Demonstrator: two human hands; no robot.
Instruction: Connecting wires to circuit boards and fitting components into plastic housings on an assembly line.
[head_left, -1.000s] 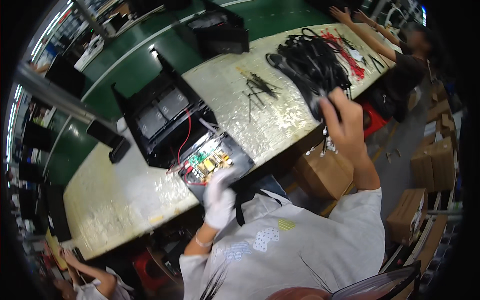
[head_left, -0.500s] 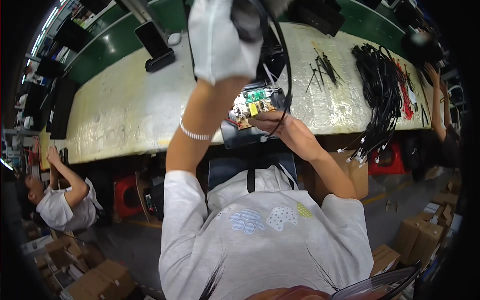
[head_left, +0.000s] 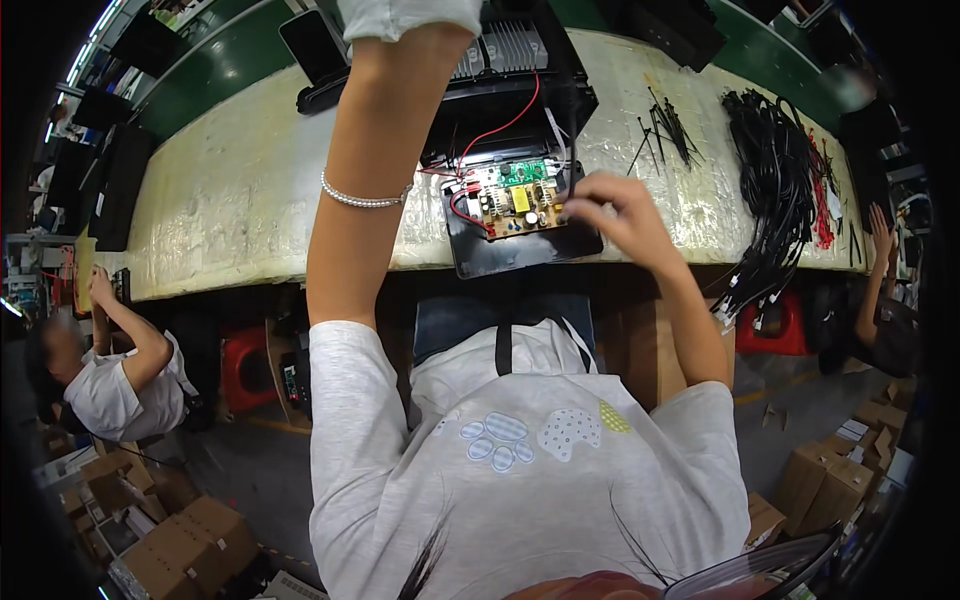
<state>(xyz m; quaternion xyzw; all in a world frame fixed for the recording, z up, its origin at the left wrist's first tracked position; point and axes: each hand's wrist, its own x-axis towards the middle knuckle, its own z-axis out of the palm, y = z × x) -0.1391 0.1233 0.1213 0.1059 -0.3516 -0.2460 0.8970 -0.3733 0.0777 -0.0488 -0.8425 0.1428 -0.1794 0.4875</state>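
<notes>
A circuit board [head_left: 521,203] with a green section and a yellow transformer lies on a black panel [head_left: 510,255] at the table's front edge. Red wires [head_left: 500,128] link it to a black casing [head_left: 530,100] with a finned metal heat sink [head_left: 515,48] behind it. My right hand [head_left: 622,215] is closed at the board's right edge, fingertips pinching the lower end of a black cable [head_left: 572,130]; the cable's tip is hidden. Stretched far forward over the casing's left side, my left hand [head_left: 412,14] wears a white glove; its fingers are beyond the top edge.
Loose black cable ties [head_left: 672,130] lie right of the casing. Beyond them sits a big bundle of black cables [head_left: 765,185] with white plugs, beside red wires [head_left: 822,195]. A phone [head_left: 312,48] stands at back left. Co-workers sit at both sides; cardboard boxes [head_left: 190,550] are on the floor.
My left hand has moved forward, up out of most of the view, uncovering the casing and board. My right hand has shifted right and slightly up. The cable's loop has straightened.
</notes>
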